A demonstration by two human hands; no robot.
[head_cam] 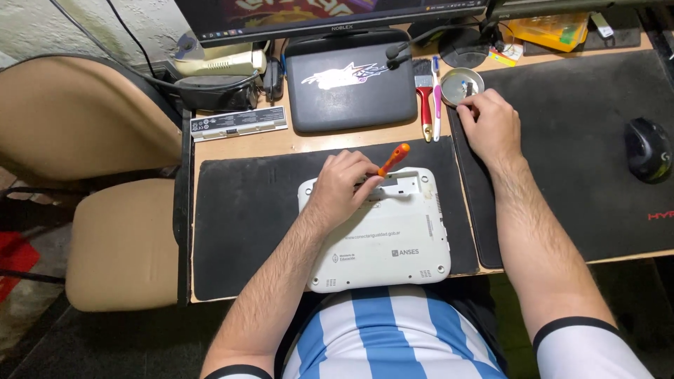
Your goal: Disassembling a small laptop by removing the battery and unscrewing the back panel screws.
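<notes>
Screwdriver (394,159) with the orange handle sits in my left hand (342,186), its handle sticking up and to the right out of my curled fingers (361,168). Those fingers are closed round the lower part of the tool, knuckles up, and the tip goes down toward the recessed bay at the far edge of the white laptop (382,238); the tip itself is hidden behind my hand, so I cannot tell just what it touches. The laptop lies underside up on the black mat (239,224), its near edge right against my striped shirt (393,330). My left forearm runs up from the lower left and crosses the laptop's near left corner, wrist bent slightly inward.

My right hand (491,126) is stretched further out, resting on the second black mat (576,154) just beside the small round metal dish (462,86). Its fingers are bent and drawn together at the dish's rim, thumb and forefinger pinched close; whether they hold anything small I cannot tell. The right forearm lies straight along the mat's left edge, elbow near my body.

Left of the dish lie a red-handled brush (425,98) and a pink toothbrush (436,98), side by side. Beyond the laptop rests a dark closed case (349,81), and a black mouse (647,149) sits far right.
</notes>
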